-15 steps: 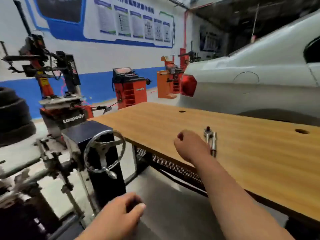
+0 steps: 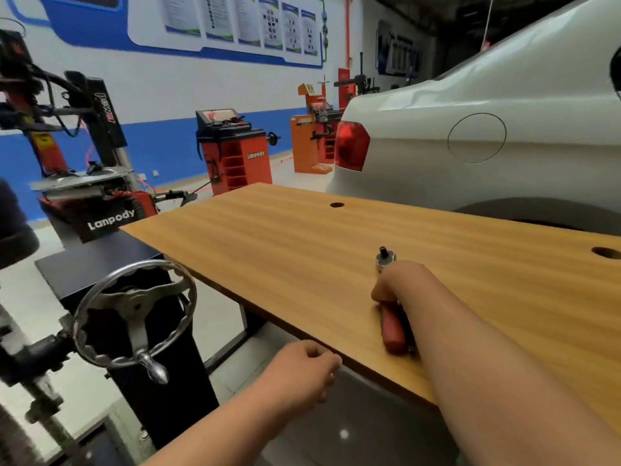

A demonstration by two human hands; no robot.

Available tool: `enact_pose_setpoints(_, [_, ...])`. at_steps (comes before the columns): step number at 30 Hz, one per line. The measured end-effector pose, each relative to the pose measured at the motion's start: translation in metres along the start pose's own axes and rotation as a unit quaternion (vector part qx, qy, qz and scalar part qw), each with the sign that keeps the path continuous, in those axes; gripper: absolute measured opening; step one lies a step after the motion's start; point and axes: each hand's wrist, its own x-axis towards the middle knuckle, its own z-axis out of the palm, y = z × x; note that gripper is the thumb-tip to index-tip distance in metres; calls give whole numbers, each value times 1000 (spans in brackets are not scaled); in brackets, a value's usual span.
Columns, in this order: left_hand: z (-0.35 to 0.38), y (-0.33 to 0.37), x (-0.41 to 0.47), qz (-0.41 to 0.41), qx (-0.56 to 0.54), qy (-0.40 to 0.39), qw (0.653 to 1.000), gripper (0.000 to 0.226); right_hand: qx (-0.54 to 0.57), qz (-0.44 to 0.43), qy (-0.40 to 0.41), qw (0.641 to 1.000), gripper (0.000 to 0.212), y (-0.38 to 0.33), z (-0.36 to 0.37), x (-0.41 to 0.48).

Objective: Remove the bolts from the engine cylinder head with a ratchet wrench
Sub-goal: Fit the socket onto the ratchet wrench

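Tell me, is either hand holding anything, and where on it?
The right hand grips the ratchet wrench at its middle, between metal head and red handle. The left hand holds nothing.

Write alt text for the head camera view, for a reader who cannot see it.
A person's right hand grips a red-handled ratchet wrench lying on a wooden workbench. The left hand hangs loosely curled and empty by the bench's near edge; a white car stands behind.

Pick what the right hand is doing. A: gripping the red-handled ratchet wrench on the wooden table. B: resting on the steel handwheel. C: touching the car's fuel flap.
A: the right hand curls over the ratchet wrench lying on the wooden table, with the red handle showing behind it.
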Motion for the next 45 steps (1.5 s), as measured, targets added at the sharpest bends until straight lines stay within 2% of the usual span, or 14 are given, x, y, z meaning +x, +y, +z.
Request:
enact_pose_setpoints(2, [-7,-7,0,-20,-24,4,999,13,3,7,-9,1000,65,-2,0,-8])
enact_pose_setpoints(5, [-29,-11,-9,-9,-86,74,993,12,258,-8,-45,965,45,4,1,-25])
enact_pose_setpoints(8, [-59,-20,-25,23,-106,127,986,10,486,-82,-108,863,27,-25,14,-65])
enact_pose_setpoints(11, [-90,-28,-53,11,-172,130,976,26,668,-187,-211,688,3,-100,29,-125])
enact_pose_setpoints(13, [-113,-32,-78,-20,-239,103,965,36,733,-252,-281,566,13,-159,31,-173])
enact_pose_setpoints(15, [-144,-43,-108,-16,-313,132,941,39,727,-314,-309,526,26,-216,30,-224])
enact_pose_setpoints(17, [-180,-62,-146,8,-325,225,919,27,693,-374,-312,532,45,-264,30,-276])
enact_pose_setpoints(20, [-242,-98,-206,62,-191,334,921,18,649,-468,-218,559,37,-322,36,-348])
enact_pose_setpoints(24, [-310,-152,-285,63,-115,497,858,30,584,-560,-75,583,25,-381,42,-419])
enact_pose_setpoints(27, [-338,-198,-334,45,-44,580,812,33,581,-567,-110,573,22,-409,43,-455])
enact_pose_setpoints(30, [-347,-234,-370,36,-44,599,799,34,549,-582,-229,555,6,-431,51,-486])
enact_pose_setpoints(32, [-347,-250,-384,32,-39,597,801,34,505,-602,-273,555,19,-439,62,-501])
enact_pose_setpoints(36, [-342,-271,-392,44,34,604,795,32,444,-633,-185,606,42,-439,75,-517])
enact_pose_setpoints(45, [-337,-265,-391,40,212,633,744,27,363,-651,-124,655,33,-412,60,-493])
